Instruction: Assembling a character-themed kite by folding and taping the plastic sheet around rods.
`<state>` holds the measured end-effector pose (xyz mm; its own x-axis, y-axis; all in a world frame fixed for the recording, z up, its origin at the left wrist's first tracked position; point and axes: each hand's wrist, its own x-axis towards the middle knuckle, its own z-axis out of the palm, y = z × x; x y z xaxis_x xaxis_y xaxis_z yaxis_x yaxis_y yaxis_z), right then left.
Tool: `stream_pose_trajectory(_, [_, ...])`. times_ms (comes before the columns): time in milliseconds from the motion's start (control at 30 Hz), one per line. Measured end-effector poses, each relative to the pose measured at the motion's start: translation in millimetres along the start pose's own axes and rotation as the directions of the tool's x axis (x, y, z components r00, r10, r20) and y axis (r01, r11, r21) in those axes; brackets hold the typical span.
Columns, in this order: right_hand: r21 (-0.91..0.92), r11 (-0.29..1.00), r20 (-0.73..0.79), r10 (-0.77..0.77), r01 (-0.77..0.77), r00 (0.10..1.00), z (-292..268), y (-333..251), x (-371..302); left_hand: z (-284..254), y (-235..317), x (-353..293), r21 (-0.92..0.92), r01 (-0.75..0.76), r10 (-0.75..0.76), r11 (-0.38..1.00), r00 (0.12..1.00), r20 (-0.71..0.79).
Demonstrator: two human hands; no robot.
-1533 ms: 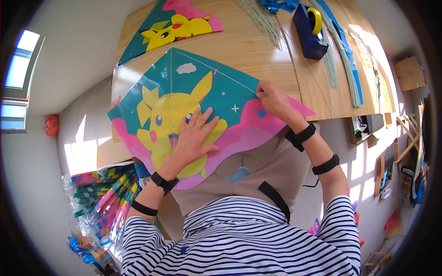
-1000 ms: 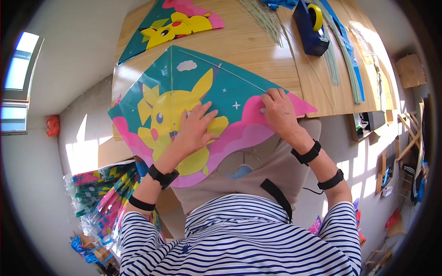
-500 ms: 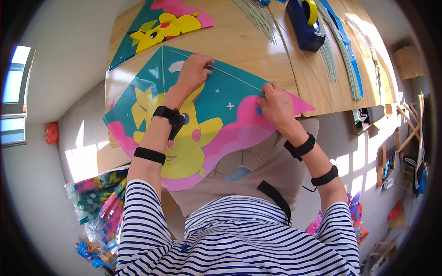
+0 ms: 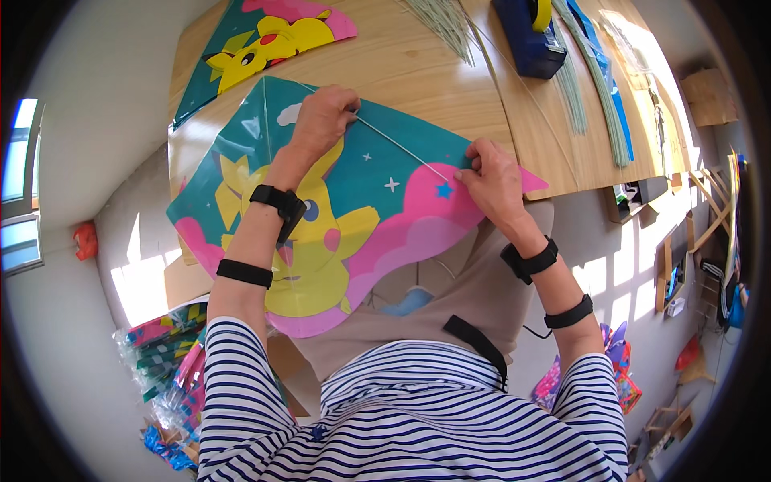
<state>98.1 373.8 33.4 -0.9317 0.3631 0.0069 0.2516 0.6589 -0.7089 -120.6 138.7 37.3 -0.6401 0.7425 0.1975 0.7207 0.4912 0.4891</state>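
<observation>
A kite sheet [image 4: 369,173], teal and pink with a yellow cartoon animal, lies partly on the table and hangs over its near edge above my lap. My left hand [image 4: 323,124] is closed near the upper edge, pinching a thin white rod [image 4: 399,147] against the sheet. The rod slants down to the right across the teal, and its far end lies on the pink beside my right thumb. My right hand [image 4: 494,181] is closed at the sheet's right-hand edge, fingers curled around it. The fingertips' exact hold is partly hidden. A blue star [image 4: 444,190] shows below the rod's end.
Another kite sheet [image 4: 277,48] lies at the back left of the wooden table [image 4: 401,68]. Thin pale rods [image 4: 446,28], a dark blue tape dispenser [image 4: 526,44] and a longer rod bundle [image 4: 598,88] lie at the back right. Bagged colourful kites [image 4: 165,353] are piled at lower left.
The rod's right end has swung down from the upper edge onto the pink area. My right fingers have shifted, uncovering the blue star. The sheet and left hand sit slightly further left in view.
</observation>
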Motion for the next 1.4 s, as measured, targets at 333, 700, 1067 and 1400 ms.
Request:
stream_pose_trajectory(333, [0.023,1.0,-0.027,-0.018,0.019,0.999,3,7,-1,0,5,-1,0.135,-0.098,0.102,0.986,0.995,-0.017])
stream_pose_trajectory(700, [-0.303,0.908,0.091,-0.276,0.29,0.957,31,-10,-1,-2,8,-12,0.099,-0.044,0.044,0.994,0.999,-0.001])
stream_pose_trajectory(1067, [-0.332,0.879,0.074,-0.338,0.343,0.938,33,-10,-1,-7,14,-31,0.099,-0.018,0.015,0.995,0.999,0.033])
stream_pose_trajectory(1400, [-0.274,0.887,0.148,-0.342,0.37,0.928,3,-4,4,-26,19,-57,0.215,-0.012,0.029,0.976,0.997,-0.075])
